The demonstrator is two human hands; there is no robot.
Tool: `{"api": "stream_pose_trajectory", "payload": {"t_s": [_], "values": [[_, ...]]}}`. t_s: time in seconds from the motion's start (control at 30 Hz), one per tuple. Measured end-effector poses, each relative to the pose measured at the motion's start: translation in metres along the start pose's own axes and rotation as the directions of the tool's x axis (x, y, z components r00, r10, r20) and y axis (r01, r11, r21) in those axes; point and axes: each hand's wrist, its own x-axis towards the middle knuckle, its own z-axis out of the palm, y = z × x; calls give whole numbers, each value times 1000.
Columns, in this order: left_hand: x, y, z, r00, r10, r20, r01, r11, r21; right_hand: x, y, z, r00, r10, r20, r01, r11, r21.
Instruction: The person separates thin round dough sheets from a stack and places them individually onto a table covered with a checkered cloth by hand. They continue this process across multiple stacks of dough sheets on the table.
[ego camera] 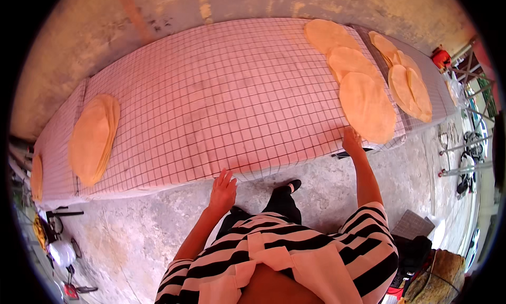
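A long table is spread with a pink checked cloth point(213, 98). My left hand point(223, 190) is at the cloth's front edge near the middle, fingers spread, with nothing in it. At the right, my right hand point(352, 140) touches or nearly touches the lower left edge of a pile of thin round yellowish sheets point(367, 106); its fingertips are hard to make out, so whether it grips a sheet is unclear. That pile overlaps others running to the back edge. Another stack of the sheets point(95, 138) lies at the left end of the cloth.
More round sheets point(411, 90) lie on a darker cloth at the far right, and some point(36, 177) at the far left. A wall point(253, 3) runs behind the table. On the concrete floor stand a metal frame point(470, 169) at right and, behind me, a brownish bundle point(438, 280).
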Motion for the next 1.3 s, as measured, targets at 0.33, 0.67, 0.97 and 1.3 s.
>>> {"api": "stream_pose_trajectory", "payload": {"t_s": [0.33,0.67,0.97,1.3], "values": [[-141,-131,-115,844,-428,-322,505,837,210,-51,-346,-43,613,-538,-578,786,484,384],[-99,-296,-263,704,-502,-502,688,659,305,-54,-502,-82,760,-576,-301,480,185,857],[-121,-449,-287,757,-477,-447,649,470,598,-21,-608,-144,684,-679,-266,487,153,860],[-94,-544,-496,604,-631,-486,711,702,-28,10,-689,-174,745,-655,-128,343,211,915]]}}
